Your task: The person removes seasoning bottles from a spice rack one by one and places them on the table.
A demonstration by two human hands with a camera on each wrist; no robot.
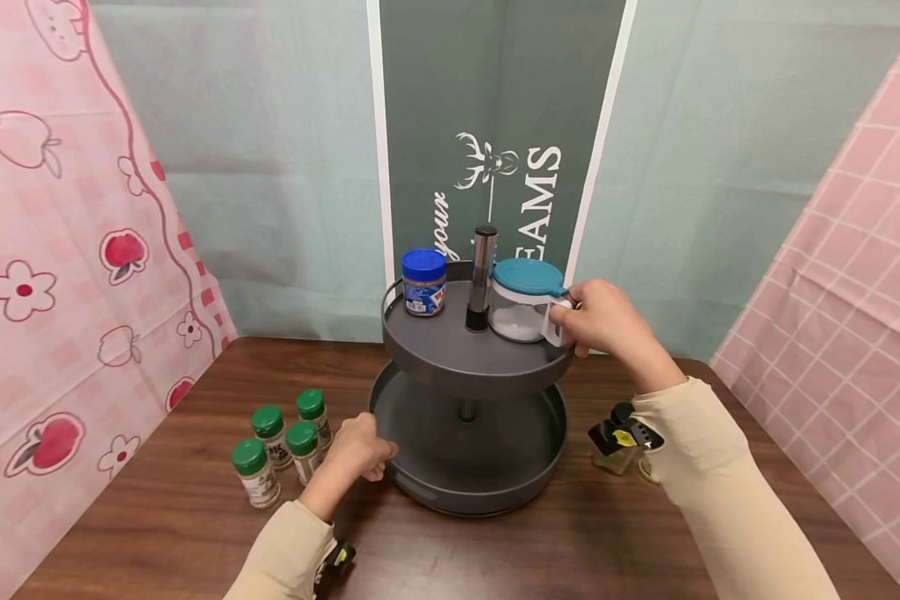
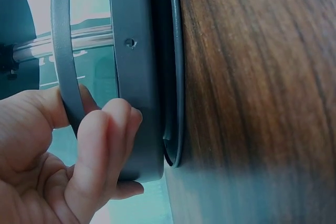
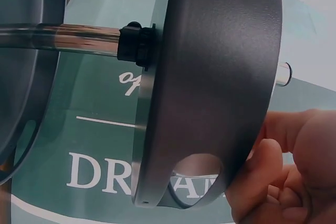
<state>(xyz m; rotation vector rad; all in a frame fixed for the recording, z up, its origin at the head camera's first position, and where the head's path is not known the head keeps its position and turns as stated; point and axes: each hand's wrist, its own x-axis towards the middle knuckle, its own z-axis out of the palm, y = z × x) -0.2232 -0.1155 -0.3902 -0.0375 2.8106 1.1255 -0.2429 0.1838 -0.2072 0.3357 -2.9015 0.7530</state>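
Note:
A dark grey two-tier tray (image 1: 476, 383) with a metal post stands on the table. In the head view, my right hand (image 1: 607, 315) holds the white handle of a clear jar (image 1: 521, 317) with a teal lid, at the upper tier's right side. The right wrist view shows curled fingers (image 3: 262, 174) beside that tier's rim, the jar mostly hidden. My left hand (image 1: 360, 448) grips the lower tier's left rim (image 2: 66, 51), thumb and fingers around it in the left wrist view. A blue-lidded jar (image 1: 424, 283) sits on the upper tier, left of the post.
Several green-lidded spice bottles (image 1: 268, 437) stand on the wooden table (image 1: 420, 567), left of the tray. At the right, a dark-lidded jar (image 1: 613, 461) is partly hidden by my right wrist's camera. Cloth backdrops (image 1: 270, 167) hang behind and at both sides.

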